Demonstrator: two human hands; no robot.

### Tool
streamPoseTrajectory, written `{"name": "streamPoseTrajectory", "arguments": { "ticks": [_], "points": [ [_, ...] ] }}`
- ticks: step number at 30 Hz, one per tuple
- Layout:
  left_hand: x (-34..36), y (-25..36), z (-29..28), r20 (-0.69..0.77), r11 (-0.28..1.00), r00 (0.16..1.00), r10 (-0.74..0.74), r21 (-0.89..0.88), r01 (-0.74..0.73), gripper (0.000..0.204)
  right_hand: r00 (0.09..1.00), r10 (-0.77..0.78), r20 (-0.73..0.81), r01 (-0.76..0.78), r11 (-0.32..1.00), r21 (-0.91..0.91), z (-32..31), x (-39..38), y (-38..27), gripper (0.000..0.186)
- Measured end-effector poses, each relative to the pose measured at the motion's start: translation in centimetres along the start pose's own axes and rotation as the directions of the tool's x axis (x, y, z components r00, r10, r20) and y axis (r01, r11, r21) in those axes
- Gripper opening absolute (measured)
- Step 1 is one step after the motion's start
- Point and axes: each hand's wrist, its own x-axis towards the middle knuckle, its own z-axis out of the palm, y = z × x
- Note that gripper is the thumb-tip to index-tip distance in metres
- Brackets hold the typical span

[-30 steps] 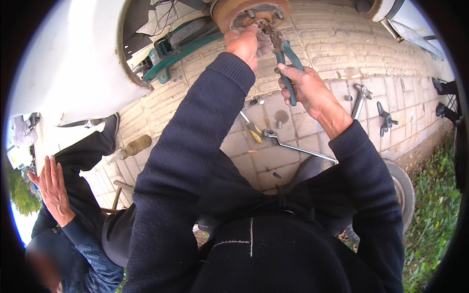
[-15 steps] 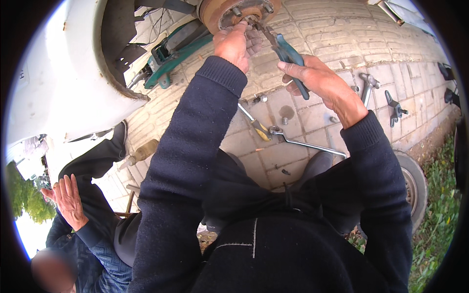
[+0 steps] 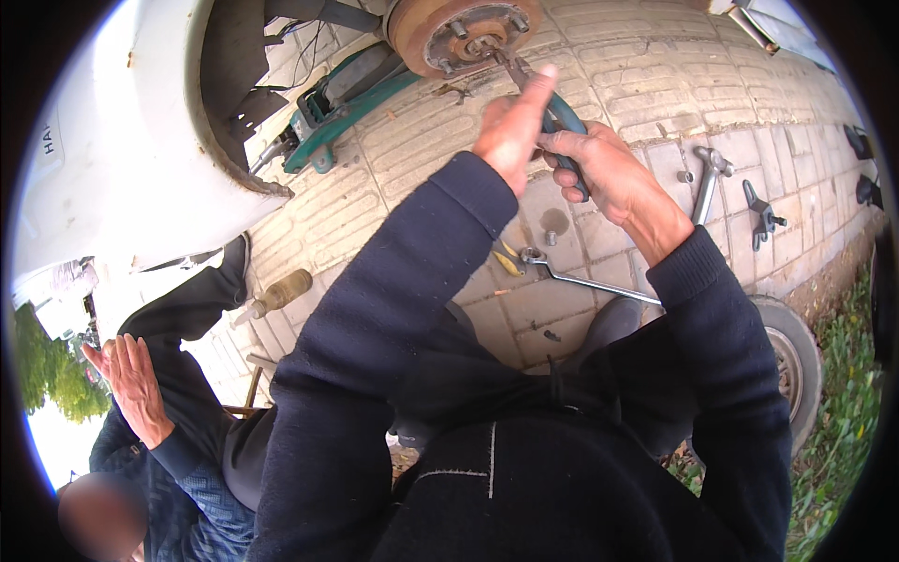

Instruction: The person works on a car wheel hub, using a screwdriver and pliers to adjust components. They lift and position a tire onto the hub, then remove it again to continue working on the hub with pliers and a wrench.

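Around the rusty brake disc (image 3: 442, 30), on and above paving (image 3: 674, 80): white car body (image 3: 122, 140), left; another person (image 3: 140, 412), hand raised; wheel (image 3: 791, 365), beside grass (image 3: 833, 412); green jack (image 3: 328, 126); long wrench (image 3: 599, 285); knob-headed metal tool (image 3: 704, 192); brown bottle (image 3: 284, 291); dark bracket (image 3: 762, 216); yellow screwdriver handle (image 3: 508, 261); small metal piece (image 3: 551, 239). In the way: dark left sleeve (image 3: 384, 290), crossing the paving.

Changed since half a second earlier: left grip (image 3: 508, 136) drawn back from the disc, its face now uncovered.

Right grip (image 3: 613, 178): closed round the green handles of the pliers (image 3: 566, 112), tip at the disc's centre. Left grip: alongside the pliers, blurred; whether it holds them cannot be told.
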Motion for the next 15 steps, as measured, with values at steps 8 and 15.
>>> {"name": "streamPoseTrajectory", "arguments": {
  "ticks": [8, 15],
  "points": [
    [-0.4, -0.4, 2.2, -0.063, 0.996, 0.995, 0.071, 0.057, -0.068, 0.046, 0.984, 0.11, 0.143, -0.145, 0.953, 0.265, -0.7, 0.0, 0.0, 0.013],
    [-0.6, 0.2, 2.1, -0.042, 0.993, 0.997, 0.061, 0.107, -0.057, 0.053, 0.967, 0.116, 0.225, -0.187, 0.928, 0.324, -1.0, 0.2, 0.1, 0.01]
  ]
}}
